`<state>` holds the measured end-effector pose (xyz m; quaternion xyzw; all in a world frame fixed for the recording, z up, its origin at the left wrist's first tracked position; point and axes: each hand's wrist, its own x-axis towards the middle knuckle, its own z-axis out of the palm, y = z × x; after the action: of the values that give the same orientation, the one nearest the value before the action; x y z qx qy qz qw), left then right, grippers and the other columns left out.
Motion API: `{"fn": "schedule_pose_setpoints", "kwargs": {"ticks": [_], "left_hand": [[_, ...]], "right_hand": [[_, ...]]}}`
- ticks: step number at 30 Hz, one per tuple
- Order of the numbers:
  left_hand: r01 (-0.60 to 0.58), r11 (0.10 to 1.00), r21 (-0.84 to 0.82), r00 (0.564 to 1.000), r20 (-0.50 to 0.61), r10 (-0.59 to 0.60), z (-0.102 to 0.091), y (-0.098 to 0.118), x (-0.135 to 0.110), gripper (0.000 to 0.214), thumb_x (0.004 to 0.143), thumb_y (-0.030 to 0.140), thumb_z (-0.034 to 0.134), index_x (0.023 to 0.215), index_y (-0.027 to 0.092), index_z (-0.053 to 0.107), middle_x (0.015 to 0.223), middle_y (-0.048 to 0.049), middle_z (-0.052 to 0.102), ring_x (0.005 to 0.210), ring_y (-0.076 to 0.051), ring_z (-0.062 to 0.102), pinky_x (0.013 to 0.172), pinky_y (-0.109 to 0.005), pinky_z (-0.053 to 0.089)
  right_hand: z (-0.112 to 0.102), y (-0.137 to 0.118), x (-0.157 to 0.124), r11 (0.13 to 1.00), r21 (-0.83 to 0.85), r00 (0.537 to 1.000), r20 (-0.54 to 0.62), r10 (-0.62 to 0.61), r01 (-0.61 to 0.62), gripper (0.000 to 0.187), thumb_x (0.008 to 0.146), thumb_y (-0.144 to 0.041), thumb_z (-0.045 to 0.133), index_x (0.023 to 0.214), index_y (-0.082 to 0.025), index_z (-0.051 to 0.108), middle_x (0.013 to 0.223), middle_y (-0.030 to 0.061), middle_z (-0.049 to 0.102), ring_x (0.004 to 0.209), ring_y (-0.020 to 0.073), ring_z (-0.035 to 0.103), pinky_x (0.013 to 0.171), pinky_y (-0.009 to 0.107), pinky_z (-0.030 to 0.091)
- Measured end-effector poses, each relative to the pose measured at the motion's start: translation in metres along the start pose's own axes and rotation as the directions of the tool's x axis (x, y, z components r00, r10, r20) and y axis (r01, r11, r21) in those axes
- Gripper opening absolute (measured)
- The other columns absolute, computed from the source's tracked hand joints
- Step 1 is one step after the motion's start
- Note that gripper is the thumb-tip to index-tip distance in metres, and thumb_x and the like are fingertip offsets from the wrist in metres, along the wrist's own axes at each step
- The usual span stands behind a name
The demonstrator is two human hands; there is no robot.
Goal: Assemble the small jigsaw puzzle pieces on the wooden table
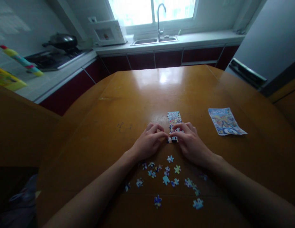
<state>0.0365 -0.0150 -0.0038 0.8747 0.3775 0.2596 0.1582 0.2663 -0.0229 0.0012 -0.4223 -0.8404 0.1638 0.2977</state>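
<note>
A partly joined jigsaw puzzle [174, 116], a narrow strip of small colourful pieces, lies on the wooden table. At its lower left edge, my left hand [150, 140] is closed, thumb and index fingertips together at a puzzle piece. My right hand [190, 142] covers the strip's right side, its bent fingers and thumb pressing on the pieces near the lower end. Those fingers partly hide the middle of the strip. Nearer to me, several loose puzzle pieces [166, 180] are scattered between my forearms, among them a yellow-green piece [177, 169] and a dark blue piece [157, 200].
A creased picture sheet [224, 122] lies to the right on the table [137, 95]. Beyond the table's far edge run a counter with a sink [147, 41], a microwave [108, 32] and a stove with a pan [63, 41]. A fridge [271, 41] stands at the right.
</note>
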Motion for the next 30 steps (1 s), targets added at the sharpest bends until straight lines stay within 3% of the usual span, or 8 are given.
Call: {"fn": "schedule_pose_setpoints", "kwargs": {"ticks": [5, 8, 11, 17, 24, 27, 30], "left_hand": [[0.023, 1.000, -0.001, 0.998, -0.053, -0.023, 0.000, 0.000, 0.000, 0.036, 0.085, -0.002, 0.051, 0.106, 0.022, 0.067, 0.108, -0.0066, 0.057, 0.104, -0.023, 0.046, 0.091, -0.040, 0.046], [0.018, 1.000, 0.004, 0.998, -0.060, -0.018, 0.000, -0.001, 0.000, 0.033, 0.086, 0.000, 0.053, 0.104, 0.023, 0.069, 0.106, -0.0063, 0.057, 0.102, -0.023, 0.046, 0.089, -0.040, 0.047], [0.014, 1.000, 0.006, 0.998, -0.068, -0.014, 0.001, -0.001, 0.000, 0.032, 0.086, 0.001, 0.054, 0.104, 0.023, 0.070, 0.104, -0.0063, 0.056, 0.100, -0.023, 0.046, 0.088, -0.039, 0.047], [0.003, 1.000, 0.019, 0.998, -0.064, -0.002, 0.000, -0.002, -0.001, 0.033, 0.086, -0.001, 0.054, 0.101, 0.024, 0.072, 0.103, -0.0060, 0.057, 0.099, -0.022, 0.046, 0.086, -0.038, 0.046], [-0.004, 1.000, 0.015, 0.999, -0.041, 0.004, 0.001, -0.003, -0.001, 0.034, 0.087, 0.001, 0.055, 0.102, 0.026, 0.073, 0.106, -0.0058, 0.058, 0.101, -0.023, 0.045, 0.089, -0.040, 0.046], [0.019, 1.000, -0.023, 0.999, -0.038, -0.019, 0.001, -0.002, 0.000, 0.037, 0.085, -0.001, 0.053, 0.106, 0.024, 0.070, 0.107, -0.0055, 0.059, 0.102, -0.023, 0.046, 0.091, -0.040, 0.045], [0.089, 0.991, -0.096, 0.988, -0.118, -0.100, -0.001, -0.001, 0.002, 0.039, 0.081, -0.003, 0.047, 0.106, 0.020, 0.065, 0.104, -0.0049, 0.060, 0.102, -0.022, 0.048, 0.092, -0.039, 0.043]], "right_hand": [[-0.009, 0.007, 0.004, 0.988, 0.067, 0.947, -0.284, 0.153, -0.140, 0.037, 0.084, -0.003, 0.048, 0.099, -0.024, 0.073, 0.107, 0.0101, 0.065, 0.106, 0.0304, 0.054, 0.087, 0.050, 0.044], [-0.010, 0.012, 0.005, 0.984, 0.068, 0.919, -0.352, 0.178, -0.165, 0.036, 0.083, -0.003, 0.048, 0.099, -0.024, 0.073, 0.105, 0.0101, 0.065, 0.105, 0.0305, 0.053, 0.086, 0.049, 0.044], [-0.008, 0.011, 0.003, 0.987, 0.050, 0.932, -0.325, 0.161, -0.153, 0.038, 0.081, -0.002, 0.048, 0.099, -0.025, 0.073, 0.106, 0.0099, 0.064, 0.105, 0.0307, 0.053, 0.086, 0.050, 0.043], [-0.001, 0.002, -0.001, 0.996, -0.015, 0.987, -0.136, 0.082, -0.084, 0.036, 0.085, -0.002, 0.051, 0.096, -0.026, 0.076, 0.118, 0.0099, 0.062, 0.113, 0.0310, 0.050, 0.090, 0.050, 0.041], [0.008, -0.003, -0.004, 0.996, -0.089, 0.999, 0.016, 0.029, -0.027, 0.035, 0.088, -0.005, 0.053, 0.102, -0.028, 0.074, 0.129, 0.0104, 0.058, 0.121, 0.0328, 0.045, 0.095, 0.053, 0.039], [0.008, -0.004, -0.004, 0.996, -0.087, 0.999, 0.028, 0.029, -0.027, 0.036, 0.087, -0.004, 0.050, 0.105, -0.026, 0.072, 0.131, 0.0113, 0.058, 0.122, 0.0329, 0.045, 0.096, 0.053, 0.039], [0.004, -0.005, -0.002, 0.997, -0.025, 0.995, -0.074, 0.069, -0.071, 0.035, 0.087, -0.002, 0.048, 0.102, -0.023, 0.071, 0.124, 0.0109, 0.061, 0.119, 0.0310, 0.048, 0.095, 0.051, 0.040]]}}
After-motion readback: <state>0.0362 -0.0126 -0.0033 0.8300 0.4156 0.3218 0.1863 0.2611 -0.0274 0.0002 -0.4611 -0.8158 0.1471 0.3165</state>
